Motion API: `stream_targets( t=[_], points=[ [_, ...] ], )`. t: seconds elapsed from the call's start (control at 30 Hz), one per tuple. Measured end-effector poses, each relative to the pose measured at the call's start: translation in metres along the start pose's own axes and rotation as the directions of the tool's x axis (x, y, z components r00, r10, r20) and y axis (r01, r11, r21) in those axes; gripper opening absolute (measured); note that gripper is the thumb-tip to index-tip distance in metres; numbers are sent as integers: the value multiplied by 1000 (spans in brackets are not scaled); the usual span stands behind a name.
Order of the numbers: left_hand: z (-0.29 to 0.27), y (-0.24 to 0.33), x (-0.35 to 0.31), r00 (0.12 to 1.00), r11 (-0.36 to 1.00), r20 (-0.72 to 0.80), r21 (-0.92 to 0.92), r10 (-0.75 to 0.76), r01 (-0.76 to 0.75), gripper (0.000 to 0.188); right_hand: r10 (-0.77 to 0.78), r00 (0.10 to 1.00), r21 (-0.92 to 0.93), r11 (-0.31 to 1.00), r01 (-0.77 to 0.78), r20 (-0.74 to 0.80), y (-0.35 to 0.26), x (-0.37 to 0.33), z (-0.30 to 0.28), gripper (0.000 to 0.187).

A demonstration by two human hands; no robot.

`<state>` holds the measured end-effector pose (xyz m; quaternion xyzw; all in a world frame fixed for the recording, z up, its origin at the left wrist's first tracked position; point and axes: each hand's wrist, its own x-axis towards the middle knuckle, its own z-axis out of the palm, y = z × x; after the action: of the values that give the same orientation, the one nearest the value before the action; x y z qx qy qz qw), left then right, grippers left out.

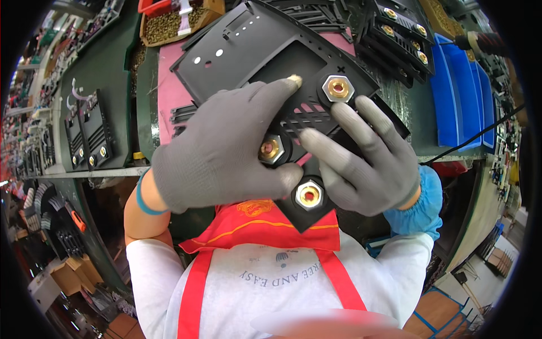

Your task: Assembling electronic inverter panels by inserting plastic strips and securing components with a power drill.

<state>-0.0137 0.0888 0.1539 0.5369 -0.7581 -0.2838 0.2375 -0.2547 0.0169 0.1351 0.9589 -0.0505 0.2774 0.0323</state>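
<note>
From the head view, dark lettering arcs across the white shirt (276, 277), with blue bins (446, 96) off right. Left hand (217, 138) and right hand (375, 169), gloved, fingers loosely spread, partly cover the slotted black plate (307, 93) between them.

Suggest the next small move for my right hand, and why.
Perhaps press the upper silver hexagonal nut with your gray-gloved right hand, since those fingertips sit beside it and your gray-gloved left hand lies over the flat black panel.
</note>
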Motion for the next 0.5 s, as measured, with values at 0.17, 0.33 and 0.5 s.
stream_targets(
  t=[0.17, 0.33, 0.5],
  points=[
    [-55, -15, -63, 996, 972, -69, -222, 63, -77, 89, 131, 977, 188, 969, -162, 166, 5, -14, -40, 19],
    [-69, -27, -110, 985, 998, 162, -8, 58, -58, 90, 363, 870, -112, 931, -346, 334, 11, -26, -42, 24],
    [-40, -42, -115, 950, 985, 281, 144, -137, 99, 84, 360, 815, -160, 933, -323, 455, 0, -15, -37, 21]
  ],
)
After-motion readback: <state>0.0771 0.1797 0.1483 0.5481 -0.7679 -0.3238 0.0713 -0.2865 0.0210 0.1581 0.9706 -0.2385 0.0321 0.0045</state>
